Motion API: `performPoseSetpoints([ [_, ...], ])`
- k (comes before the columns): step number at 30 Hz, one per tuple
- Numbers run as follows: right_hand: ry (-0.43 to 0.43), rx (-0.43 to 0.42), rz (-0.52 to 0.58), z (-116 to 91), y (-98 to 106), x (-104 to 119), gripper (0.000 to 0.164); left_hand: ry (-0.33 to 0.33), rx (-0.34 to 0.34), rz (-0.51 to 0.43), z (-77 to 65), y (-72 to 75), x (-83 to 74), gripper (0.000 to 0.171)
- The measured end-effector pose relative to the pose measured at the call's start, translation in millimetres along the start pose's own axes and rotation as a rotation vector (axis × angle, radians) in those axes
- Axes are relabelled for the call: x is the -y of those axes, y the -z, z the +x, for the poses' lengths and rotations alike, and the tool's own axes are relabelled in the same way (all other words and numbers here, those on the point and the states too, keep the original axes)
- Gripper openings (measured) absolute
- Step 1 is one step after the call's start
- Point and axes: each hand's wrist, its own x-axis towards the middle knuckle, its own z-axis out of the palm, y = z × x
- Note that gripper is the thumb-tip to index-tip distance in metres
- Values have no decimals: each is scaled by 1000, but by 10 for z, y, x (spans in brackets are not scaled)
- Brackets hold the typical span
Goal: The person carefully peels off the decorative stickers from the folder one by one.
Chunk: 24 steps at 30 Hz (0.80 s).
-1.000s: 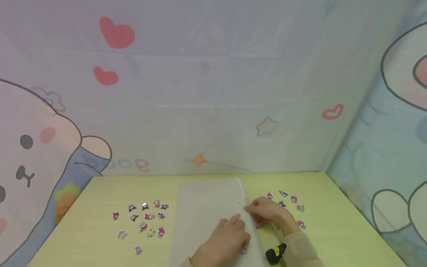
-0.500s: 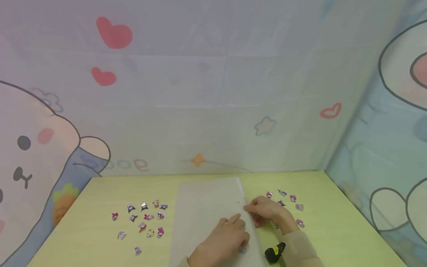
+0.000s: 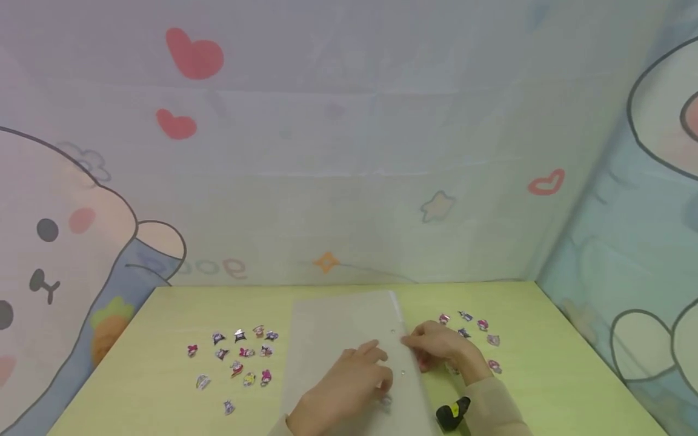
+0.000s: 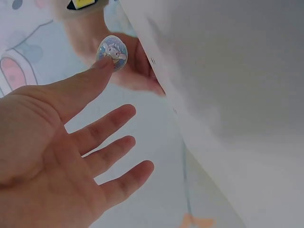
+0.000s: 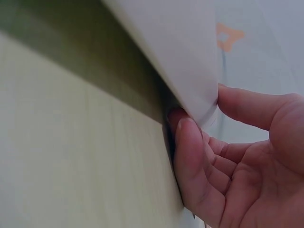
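Observation:
A white sheet of paper [image 3: 338,327] with small punched holes along its right side lies at the table's middle. Over its lower right part my left hand [image 3: 343,387] pinches a small oval sticker [image 4: 113,51] at the thumb tip, the index finger hidden behind the thumb. The other three fingers are spread in the left wrist view. At the paper's right edge my right hand [image 3: 436,342] pinches that edge, which rises off the table in the right wrist view [image 5: 190,57]. One fingertip of this hand reaches beneath the paper.
Several small character stickers [image 3: 245,352] are scattered on the yellow table [image 3: 136,399] left of the paper. Another group of stickers [image 3: 482,325] lies beyond my right hand. A black and yellow device [image 3: 452,413] sits by the right wrist. A printed cloth [image 3: 349,151] hangs behind.
My left hand has drawn back to the left with the oval sticker, uncovering a hole in the paper. The right hand keeps its place at the paper's edge.

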Motion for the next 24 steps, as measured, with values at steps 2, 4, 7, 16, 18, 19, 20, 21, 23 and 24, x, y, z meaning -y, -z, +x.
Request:
performPoseSetpoints([
  [2,1,0,4,5,3,-2,23,41,3,-9,-61,62,93,7],
  [4,0,0,9,9,10,-6,23,76,1,-12,-125,114,200,9],
  [7,-3,-2,12,-3,32,-14,22,125,-2,-21,-239,151,387,12],
  [16,-18,6,8,-59,97,-57,24,284,-38,-49,-827,256,1190,22],
  [18,-11,14,6,-67,110,-56,24,342,-33,-37,-994,300,1386,23],
  [19,-7,20,10,-70,117,-54,25,368,-26,-36,-1077,320,1479,23],
  [20,-4,24,13,-70,123,-52,25,389,-22,-38,-1157,339,1570,24],
  [21,-1,26,17,-72,126,-50,25,411,-15,-44,-1234,357,1656,24],
  [23,2,25,22,-73,131,-46,25,439,2,-46,-1366,387,1808,23],
  [24,1,24,26,-72,133,-49,25,447,11,-50,-1422,403,1875,22],
])
